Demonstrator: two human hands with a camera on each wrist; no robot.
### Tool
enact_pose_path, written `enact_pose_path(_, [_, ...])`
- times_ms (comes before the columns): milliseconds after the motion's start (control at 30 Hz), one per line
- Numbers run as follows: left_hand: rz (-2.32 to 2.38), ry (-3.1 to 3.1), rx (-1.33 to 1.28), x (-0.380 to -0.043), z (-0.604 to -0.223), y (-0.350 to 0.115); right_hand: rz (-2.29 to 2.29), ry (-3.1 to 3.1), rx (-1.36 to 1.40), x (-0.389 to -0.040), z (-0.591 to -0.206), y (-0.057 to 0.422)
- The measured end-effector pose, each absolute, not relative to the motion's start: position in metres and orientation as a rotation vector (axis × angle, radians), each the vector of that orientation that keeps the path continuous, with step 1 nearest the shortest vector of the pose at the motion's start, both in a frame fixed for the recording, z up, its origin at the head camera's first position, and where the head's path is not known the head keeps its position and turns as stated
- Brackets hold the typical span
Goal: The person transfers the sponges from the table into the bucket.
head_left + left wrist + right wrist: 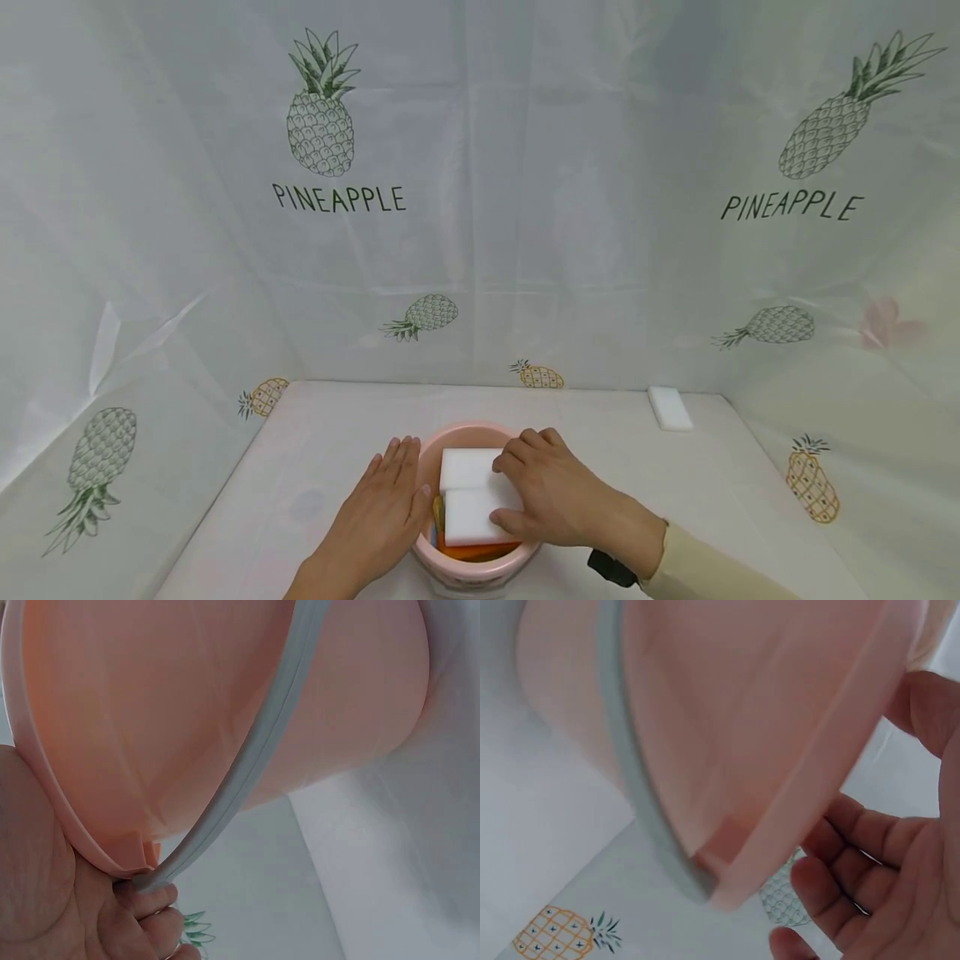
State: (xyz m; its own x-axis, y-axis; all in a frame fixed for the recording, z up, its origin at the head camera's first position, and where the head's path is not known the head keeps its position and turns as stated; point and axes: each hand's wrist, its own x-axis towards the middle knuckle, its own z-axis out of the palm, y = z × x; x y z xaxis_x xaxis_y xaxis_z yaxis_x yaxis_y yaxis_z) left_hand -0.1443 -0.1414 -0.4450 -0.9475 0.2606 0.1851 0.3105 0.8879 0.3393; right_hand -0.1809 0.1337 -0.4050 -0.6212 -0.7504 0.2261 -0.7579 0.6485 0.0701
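Observation:
A pink bucket [472, 572] stands in front of me, with two white foam blocks [474, 468] at the top of its contents. Beneath them show an orange piece [480, 552] and bits of yellow and blue. My left hand [378, 504] rests against the left rim, fingers straight and together in the head view. Reaching over the right rim, my right hand [558, 492] has thumb and bent forefinger spread apart over the white blocks. Its other fingers [825, 889] hang loosely curved beside the rim in the right wrist view.
A grey handle [247, 761] hangs down along the bucket's side. Another white block [670, 408] lies at the table's back right. A pale cloth covers the table [322, 467], and a pineapple-print curtain [495, 208] hangs behind and at both sides.

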Motion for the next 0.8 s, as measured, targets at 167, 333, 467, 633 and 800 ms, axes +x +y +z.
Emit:
enact_pose_path(167, [-0.539,-2.923,-0.454,-0.144,-0.445,-0.141,0.053,-2.497,1.117,-0.188,-0.411,0.143])
enact_pose_path(333, [-0.54,-2.929,-0.456,-0.144,-0.445,-0.141,0.129,-2.474,0.933,-0.201,-0.414,0.16])
enact_pose_path(467, [-0.542,-2.943,-0.449,-0.145,-0.445,-0.141,0.125,-2.452,0.812,-0.213,-0.417,0.177])
enact_pose_path(633, [-0.568,-2.943,-0.471,-0.143,-0.443,-0.142,0.05,-2.364,0.734,-0.23,-0.427,0.2])
enact_pose_path(800, [-0.581,-2.944,-0.473,-0.142,-0.442,-0.143,-0.002,-2.364,0.64,-0.246,-0.441,0.225])
